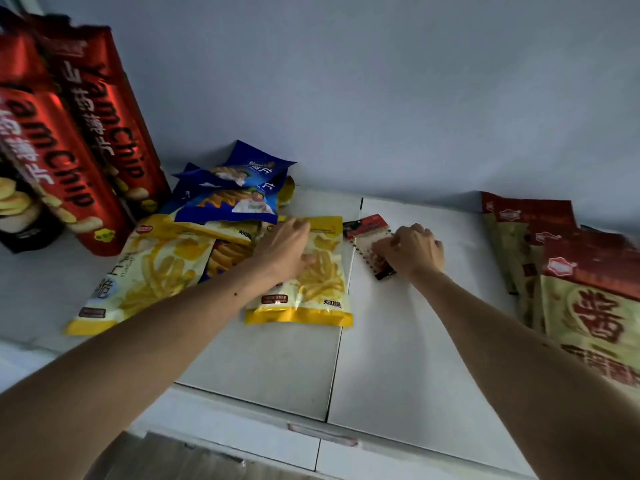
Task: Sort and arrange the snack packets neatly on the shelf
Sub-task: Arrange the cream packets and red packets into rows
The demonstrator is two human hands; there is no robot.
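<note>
Yellow fries packet (318, 271) lies mid-frame on the white shelf (398, 341), and we rest our left hand (284, 251) on it, fingers relaxed. Just right, our right hand (414, 251) curls its fingers onto a small red-and-black packet (367, 233).

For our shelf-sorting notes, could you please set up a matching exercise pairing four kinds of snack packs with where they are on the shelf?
Column A:
1. red Yam Chip tubes
2. blue packets
3. small red packet
4. green-and-red bags

Column B:
a. far right
b. under the right hand
c. standing at far left
d. piled behind the yellow packets

Pairs: 1-c, 2-d, 3-b, 4-a
</note>
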